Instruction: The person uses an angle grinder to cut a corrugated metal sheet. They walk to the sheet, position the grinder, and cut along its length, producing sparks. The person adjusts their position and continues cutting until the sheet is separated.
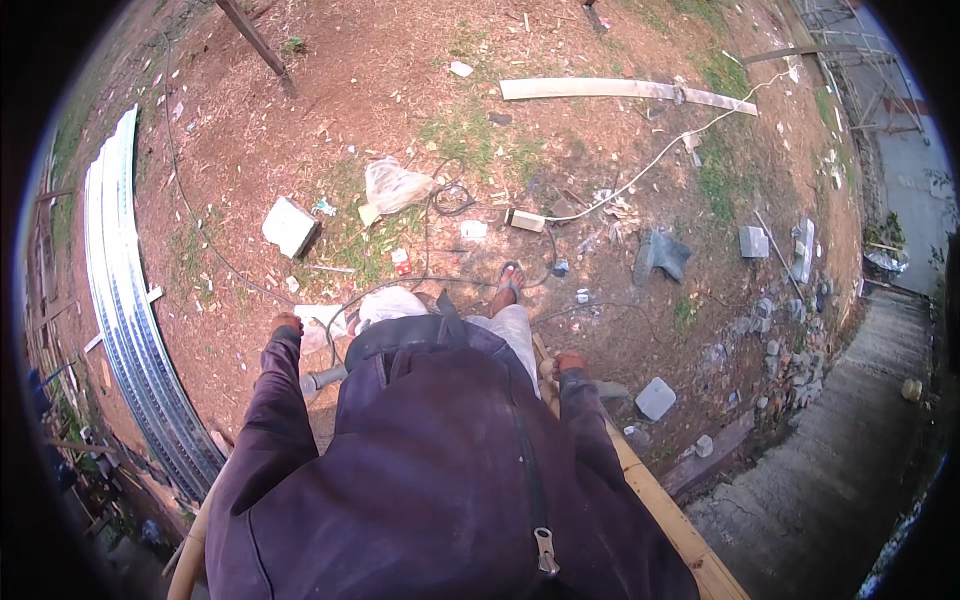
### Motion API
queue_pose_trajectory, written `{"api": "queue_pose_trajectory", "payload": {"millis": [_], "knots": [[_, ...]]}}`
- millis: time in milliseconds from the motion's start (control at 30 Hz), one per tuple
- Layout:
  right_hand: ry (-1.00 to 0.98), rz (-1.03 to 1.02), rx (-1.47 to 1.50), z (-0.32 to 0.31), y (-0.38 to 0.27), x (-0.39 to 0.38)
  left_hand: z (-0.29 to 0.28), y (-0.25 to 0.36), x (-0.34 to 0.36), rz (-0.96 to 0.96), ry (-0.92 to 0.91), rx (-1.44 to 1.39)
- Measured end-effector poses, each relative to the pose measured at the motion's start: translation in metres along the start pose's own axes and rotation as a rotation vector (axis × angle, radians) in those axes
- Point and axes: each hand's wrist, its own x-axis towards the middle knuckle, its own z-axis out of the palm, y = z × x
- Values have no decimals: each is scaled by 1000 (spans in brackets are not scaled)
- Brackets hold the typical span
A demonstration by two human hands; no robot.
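The left hand (pixel 287 323) hangs at the end of a dark sleeve, just beside a white piece (pixel 322 322) on the ground; whether its fingers are curled on anything I cannot tell. The right hand (pixel 570 362) is at the edge of a pale wooden beam (pixel 655 490), which runs from beside it to the lower right; whether it grips the beam or only rests there is unclear. A sandalled foot (pixel 511 284) stands on the soil between and ahead of the hands.

To the left, open soil reaches to the curved edge of stacked corrugated metal sheets (pixel 130 300). Ahead, the ground is wide but littered: a black cable (pixel 425 279) crosses close in front, with a white block (pixel 289 228), a clear plastic bag (pixel 397 186) and a small box (pixel 525 220) beyond. Farther off lies a long pale plank (pixel 630 91). On the right, rubble (pixel 785 370) borders the concrete strip (pixel 850 430). A red-and-white packet (pixel 402 261) lies past the cable, its print too small to read.
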Motion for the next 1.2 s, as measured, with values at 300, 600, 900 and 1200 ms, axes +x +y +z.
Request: {"api": "queue_pose_trajectory", "payload": {"millis": [300,600,900,1200], "knots": [[-34,-315,144,-169,-105,47,103,244,-175,-243,-41,-804],[-283,72,6,31,-124,284,169,384,167,38,-51,-362],[-211,118,400,124,-213,458,171,553,461,261,480,-80],[-175,151,856,151,-202,484,143,534,369,335,332,-689]]}}
